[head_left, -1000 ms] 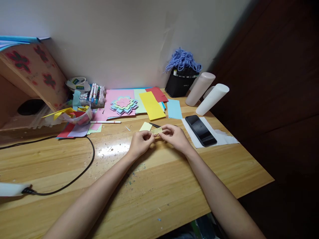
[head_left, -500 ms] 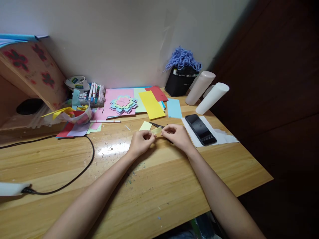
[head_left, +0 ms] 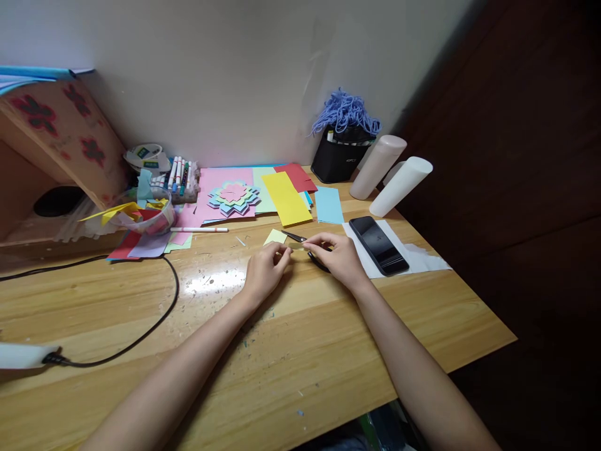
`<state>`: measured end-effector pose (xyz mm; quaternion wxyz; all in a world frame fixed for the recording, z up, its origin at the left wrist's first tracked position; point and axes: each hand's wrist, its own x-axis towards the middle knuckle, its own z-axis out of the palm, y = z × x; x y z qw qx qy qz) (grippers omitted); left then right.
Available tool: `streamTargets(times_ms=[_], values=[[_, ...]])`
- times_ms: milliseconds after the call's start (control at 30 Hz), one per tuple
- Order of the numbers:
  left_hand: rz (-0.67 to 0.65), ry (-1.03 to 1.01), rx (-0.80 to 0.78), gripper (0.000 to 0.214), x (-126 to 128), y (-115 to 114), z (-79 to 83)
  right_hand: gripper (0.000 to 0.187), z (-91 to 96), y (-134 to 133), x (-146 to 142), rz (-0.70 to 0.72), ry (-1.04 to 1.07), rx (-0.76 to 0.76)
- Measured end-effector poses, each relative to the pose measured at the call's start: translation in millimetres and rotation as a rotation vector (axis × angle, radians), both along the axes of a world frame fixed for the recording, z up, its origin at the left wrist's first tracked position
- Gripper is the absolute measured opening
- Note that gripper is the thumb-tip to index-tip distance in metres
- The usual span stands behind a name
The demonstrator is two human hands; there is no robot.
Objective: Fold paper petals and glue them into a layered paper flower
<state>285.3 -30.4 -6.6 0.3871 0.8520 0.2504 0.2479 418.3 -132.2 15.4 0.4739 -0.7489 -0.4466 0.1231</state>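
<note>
Between my two hands is a small piece of yellow paper (head_left: 297, 246), seen nearly edge-on. My left hand (head_left: 267, 269) pinches its left end between thumb and fingertips. At the other end, my right hand (head_left: 339, 257) pinches it the same way. Scissors with black handles (head_left: 294, 236) lie on the table just behind and partly under my right hand, which hides their middle. A pale yellow paper piece (head_left: 275, 237) rests on the wood beyond my left fingers.
A layered paper flower (head_left: 233, 198) sits on pink paper at the back. Near it are a yellow sheet (head_left: 287, 199) and a light blue sheet (head_left: 329, 205). A phone (head_left: 379, 245) lies at right, a tub of scraps (head_left: 159, 219) and a black cable (head_left: 174, 307) at left.
The yellow paper between my fingers has tilted from showing its face to nearly edge-on. My hands have shifted only slightly, and more of the scissors' handle shows.
</note>
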Motion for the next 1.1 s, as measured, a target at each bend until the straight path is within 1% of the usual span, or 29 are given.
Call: streamTargets(times_ms=[100,167,267,333,400,467,600,700,800,900,1000,1100], values=[[-0.026,-0.009,-0.113,0.031,0,1,1.4,0.013,1.3,0,-6,-0.052,-0.111,0.068],[-0.052,-0.017,-0.170,0.036,0,2,2.0,0.011,1.6,1,-11,-0.056,-0.182,0.092],[-0.081,-0.070,-0.270,0.039,0,4,1.8,0.008,0.0,2,-18,-0.061,-0.199,0.125],[-0.106,-0.113,-0.364,0.038,1,6,0.9,0.012,-2.9,4,-21,-0.060,-0.122,0.139],[-0.115,-0.154,-0.454,0.037,1,8,-0.3,0.017,-6.9,6,-21,-0.043,0.011,0.143],[-0.101,-0.196,-0.506,0.035,1,10,-1.3,0.020,-11.2,9,-19,-0.030,0.147,0.145],[-0.073,-0.251,-0.515,0.032,2,10,-3.0,0.021,-17.0,12,-15,0.005,0.321,0.164],[-0.051,-0.271,-0.541,0.029,3,10,-4.2,0.019,-15.6,11,-16,0.059,0.351,0.180],[-0.052,-0.289,-0.598,0.027,3,11,-4.6,0.011,-8.7,8,-17,0.144,0.224,0.144],[-0.080,-0.313,-0.656,0.027,3,12,-4.0,0.019,-1.2,3,-14,0.221,0.012,0.115],[-0.113,-0.314,-0.678,0.027,2,13,-2.8,0.024,1.8,1,-8,0.296,-0.147,0.143],[-0.135,-0.281,-0.677,0.027,2,13,-1.2,0.019,0.2,0,-4,0.347,-0.231,0.184]])
